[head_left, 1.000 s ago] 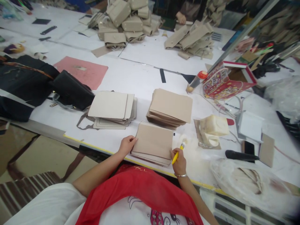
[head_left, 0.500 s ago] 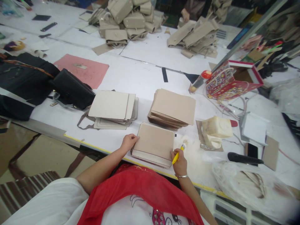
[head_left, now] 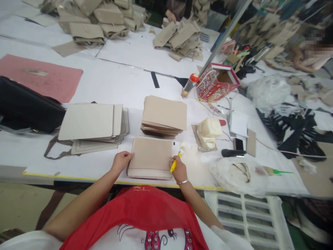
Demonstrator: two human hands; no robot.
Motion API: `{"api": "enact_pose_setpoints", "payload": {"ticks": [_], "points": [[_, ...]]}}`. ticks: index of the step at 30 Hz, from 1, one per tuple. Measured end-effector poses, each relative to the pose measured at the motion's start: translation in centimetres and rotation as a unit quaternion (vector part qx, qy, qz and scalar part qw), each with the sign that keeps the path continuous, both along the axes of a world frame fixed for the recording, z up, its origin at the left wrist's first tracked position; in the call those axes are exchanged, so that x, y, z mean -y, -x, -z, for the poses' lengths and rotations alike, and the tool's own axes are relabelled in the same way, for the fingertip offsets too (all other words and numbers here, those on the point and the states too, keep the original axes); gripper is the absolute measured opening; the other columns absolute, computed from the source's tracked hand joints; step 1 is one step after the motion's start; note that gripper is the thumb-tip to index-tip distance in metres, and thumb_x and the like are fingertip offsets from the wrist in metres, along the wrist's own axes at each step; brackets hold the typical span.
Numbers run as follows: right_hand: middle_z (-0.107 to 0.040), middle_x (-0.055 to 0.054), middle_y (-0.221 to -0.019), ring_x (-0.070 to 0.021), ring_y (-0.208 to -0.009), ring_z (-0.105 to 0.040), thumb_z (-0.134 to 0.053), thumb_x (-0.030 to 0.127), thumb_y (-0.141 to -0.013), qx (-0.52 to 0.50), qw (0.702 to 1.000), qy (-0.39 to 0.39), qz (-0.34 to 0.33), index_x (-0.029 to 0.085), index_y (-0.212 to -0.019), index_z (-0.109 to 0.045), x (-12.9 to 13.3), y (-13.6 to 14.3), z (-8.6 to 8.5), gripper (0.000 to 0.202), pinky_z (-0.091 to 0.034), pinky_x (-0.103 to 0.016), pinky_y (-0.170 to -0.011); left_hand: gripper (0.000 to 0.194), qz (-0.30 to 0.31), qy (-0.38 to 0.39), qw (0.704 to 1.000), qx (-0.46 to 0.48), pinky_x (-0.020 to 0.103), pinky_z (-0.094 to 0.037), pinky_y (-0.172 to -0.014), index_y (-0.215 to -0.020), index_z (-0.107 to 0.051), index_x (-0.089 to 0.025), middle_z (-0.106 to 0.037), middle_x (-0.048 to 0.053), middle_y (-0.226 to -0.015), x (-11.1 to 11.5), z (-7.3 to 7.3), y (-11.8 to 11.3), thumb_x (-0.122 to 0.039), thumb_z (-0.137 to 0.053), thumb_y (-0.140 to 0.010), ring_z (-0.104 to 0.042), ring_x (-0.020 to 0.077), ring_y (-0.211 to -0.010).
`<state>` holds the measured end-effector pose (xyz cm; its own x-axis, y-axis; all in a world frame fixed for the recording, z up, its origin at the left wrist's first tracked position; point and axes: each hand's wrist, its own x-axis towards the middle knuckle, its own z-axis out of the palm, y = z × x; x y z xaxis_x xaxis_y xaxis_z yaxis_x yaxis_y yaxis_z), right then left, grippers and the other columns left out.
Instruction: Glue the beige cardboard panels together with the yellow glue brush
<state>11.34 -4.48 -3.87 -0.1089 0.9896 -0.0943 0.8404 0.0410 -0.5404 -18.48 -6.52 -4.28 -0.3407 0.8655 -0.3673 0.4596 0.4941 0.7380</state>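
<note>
A beige panel (head_left: 152, 152) lies on top of a low stack of pale panels (head_left: 148, 173) in front of me. My left hand (head_left: 121, 161) has its fingers closed on the panel's left edge. A yellow-handled brush (head_left: 173, 165) is gripped in my right hand (head_left: 179, 171), bristles pointing away from me. The fingers of that same hand also touch the panel's right edge. Behind the panel stands a taller pile of beige sheets (head_left: 165, 113). Rounded pale panels (head_left: 87, 121) are piled to the left.
A cream plastic container (head_left: 209, 127), a phone (head_left: 238, 143) and a plastic bag (head_left: 221, 172) lie to the right. Farther back are a red paper bag (head_left: 217, 91) and an orange-capped bottle (head_left: 191, 83). A black bag (head_left: 28, 107) lies left. Another person's hand (head_left: 171, 16) shows at the far side.
The view has swung to the right, so the table's things sit farther left. Both hands keep their places at the panel's edges, and the brush stays in my right hand.
</note>
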Motion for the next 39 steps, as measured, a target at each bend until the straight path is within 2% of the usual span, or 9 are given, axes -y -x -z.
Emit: {"api": "enact_pose_setpoints", "payload": {"ticks": [14,20,25,32,39], "points": [[-0.055,0.000,-0.060,-0.0146,-0.052,-0.050,-0.041,0.034,-0.081,0.048,0.999,0.016,0.005,0.019,-0.096,-0.052,-0.3,0.5,-0.6,0.024,-0.032,-0.023,-0.053,0.032,0.008,0.011,1.000,-0.016,0.025,-0.035,-0.054,-0.054,-0.058,-0.018,-0.057,0.000,-0.052,-0.5,0.5,0.4,-0.047,-0.055,-0.066,-0.050,0.0147,-0.055],[-0.050,0.001,-0.059,-0.0112,-0.048,-0.040,-0.047,0.035,-0.079,0.065,0.998,-0.010,0.002,0.017,-0.097,-0.054,-0.6,0.4,0.4,0.026,-0.025,-0.022,-0.051,0.027,0.069,0.014,0.995,-0.065,0.025,-0.036,-0.057,-0.060,-0.064,-0.016,-0.063,0.003,-0.060,-1.2,-0.1,1.1,-0.040,-0.057,-0.069,-0.053,0.0147,-0.059],[-0.047,0.002,-0.059,-0.0090,-0.047,-0.033,-0.049,0.035,-0.079,0.089,0.996,-0.009,-0.008,0.018,-0.098,-0.054,-0.7,0.5,0.5,0.026,-0.022,-0.021,-0.051,0.025,0.079,0.038,0.991,-0.103,0.024,-0.038,-0.061,-0.065,-0.067,-0.015,-0.065,0.003,-0.065,-1.3,-0.4,1.3,-0.039,-0.060,-0.070,-0.055,0.0143,-0.063],[-0.047,0.002,-0.060,-0.0093,-0.048,-0.033,-0.050,0.033,-0.079,0.089,0.996,0.002,-0.001,0.018,-0.097,-0.054,-0.7,0.8,-0.1,0.025,-0.022,-0.021,-0.052,0.024,0.079,0.042,0.991,-0.102,0.025,-0.038,-0.060,-0.065,-0.067,-0.015,-0.065,0.004,-0.066,-1.2,-0.7,1.1,-0.038,-0.060,-0.070,-0.056,0.0150,-0.063],[-0.047,0.002,-0.061,-0.0095,-0.049,-0.035,-0.051,0.033,-0.079,0.074,0.997,0.023,0.008,0.019,-0.098,-0.053,-0.8,0.8,-0.2,0.024,-0.024,-0.021,-0.053,0.026,0.064,0.048,0.993,-0.086,0.024,-0.039,-0.060,-0.065,-0.068,-0.015,-0.065,0.003,-0.065,-1.1,-0.4,1.1,-0.040,-0.062,-0.069,-0.056,0.0149,-0.064]]}}
